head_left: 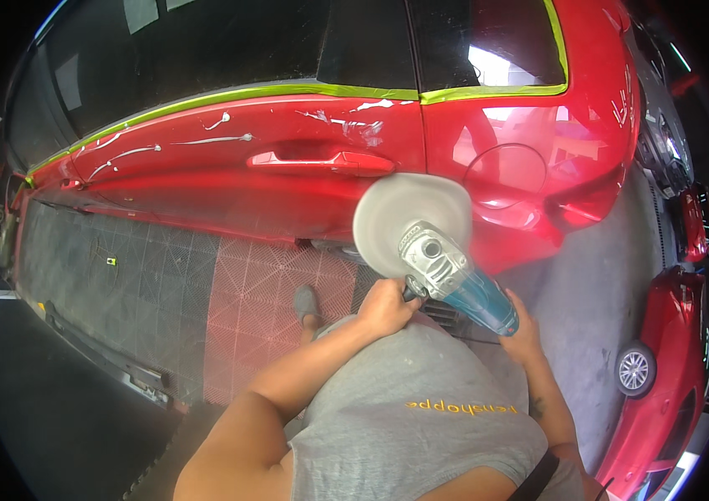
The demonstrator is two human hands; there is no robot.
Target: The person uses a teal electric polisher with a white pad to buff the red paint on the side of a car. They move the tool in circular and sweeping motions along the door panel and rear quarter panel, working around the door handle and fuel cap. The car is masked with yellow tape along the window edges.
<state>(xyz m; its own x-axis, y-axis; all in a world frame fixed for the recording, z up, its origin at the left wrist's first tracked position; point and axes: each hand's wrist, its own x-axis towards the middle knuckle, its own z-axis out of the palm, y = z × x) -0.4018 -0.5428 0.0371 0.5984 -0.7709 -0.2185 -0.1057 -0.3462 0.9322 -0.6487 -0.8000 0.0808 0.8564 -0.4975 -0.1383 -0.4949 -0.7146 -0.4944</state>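
Observation:
Both my hands are on a rotary polisher [442, 265] with a teal body and a silver head. My left hand [388, 307] is closed around its black side handle. Around the rear of the teal body wraps my right hand [523, 332], its fingers partly hidden. The round whitish polishing pad [383, 219] stands close to the red car's side [321, 196], below the door handle [321, 161]; whether it touches the paint I cannot tell. White streaks of compound [133, 153] mark the door. Yellow-green masking tape [354, 90] runs along the window edges.
Red and dark floor tiles [271, 275] lie under me, and my grey shoe [307, 302] shows on them. Another red car [663, 359] is parked at the right, with a grey car [663, 125] beyond the rear. A long dark strip [104, 355] lies at the left.

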